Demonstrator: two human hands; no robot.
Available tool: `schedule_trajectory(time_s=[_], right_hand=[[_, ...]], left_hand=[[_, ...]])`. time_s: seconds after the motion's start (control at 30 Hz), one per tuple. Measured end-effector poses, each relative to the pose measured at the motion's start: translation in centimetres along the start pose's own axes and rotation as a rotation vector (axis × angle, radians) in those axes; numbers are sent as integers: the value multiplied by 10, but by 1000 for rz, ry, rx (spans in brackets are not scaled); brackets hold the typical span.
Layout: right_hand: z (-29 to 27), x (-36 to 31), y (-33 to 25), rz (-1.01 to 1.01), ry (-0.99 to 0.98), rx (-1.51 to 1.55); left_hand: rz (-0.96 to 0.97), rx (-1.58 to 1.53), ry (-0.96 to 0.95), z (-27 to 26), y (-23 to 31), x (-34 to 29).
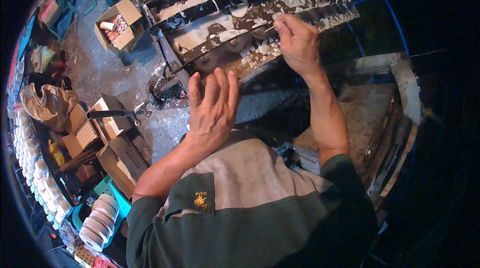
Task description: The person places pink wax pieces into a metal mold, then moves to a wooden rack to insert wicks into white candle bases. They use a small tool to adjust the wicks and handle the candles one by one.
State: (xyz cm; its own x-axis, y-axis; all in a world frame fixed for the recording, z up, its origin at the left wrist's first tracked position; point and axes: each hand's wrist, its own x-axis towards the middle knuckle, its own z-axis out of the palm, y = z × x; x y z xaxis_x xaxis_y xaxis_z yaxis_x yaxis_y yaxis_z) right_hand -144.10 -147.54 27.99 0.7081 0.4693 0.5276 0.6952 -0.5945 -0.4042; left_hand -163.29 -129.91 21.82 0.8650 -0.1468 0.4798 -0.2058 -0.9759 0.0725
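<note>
A long dark trough (205,38) with raised lengthwise dividers runs across the top of the view, crusted with pale, waxy-looking residue. Loose whitish flakes (260,52) lie in its nearest channel. Over that channel my right hand (298,43) is closed in a pinch. Something thin and pale seems to stick out at its fingertips, too small to name. My left hand (210,108) is at the trough's near left side, fingers stretched upward and apart, with nothing in it. Whether its fingertips touch the trough's edge I cannot tell.
At the upper left, an open cardboard box (125,25) holds small reddish and white pieces. More boxes (117,160) stand left of me, near a dark tube (107,114). White rolls (99,222) are stacked on a teal stool. Boards (390,143) lean at my right.
</note>
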Motion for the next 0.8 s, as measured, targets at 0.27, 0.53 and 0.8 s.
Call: schedule_trajectory(time_s=[0.27, 0.53, 0.8], right_hand=[[-6, 6, 10, 7, 36, 1], [-17, 14, 1, 50, 34, 31], [-47, 11, -1, 126, 46, -24]], left_hand=[[2, -281, 57, -12, -8, 4], [80, -416, 278, -12, -26, 18], [126, -357, 271, 6, -25, 19]])
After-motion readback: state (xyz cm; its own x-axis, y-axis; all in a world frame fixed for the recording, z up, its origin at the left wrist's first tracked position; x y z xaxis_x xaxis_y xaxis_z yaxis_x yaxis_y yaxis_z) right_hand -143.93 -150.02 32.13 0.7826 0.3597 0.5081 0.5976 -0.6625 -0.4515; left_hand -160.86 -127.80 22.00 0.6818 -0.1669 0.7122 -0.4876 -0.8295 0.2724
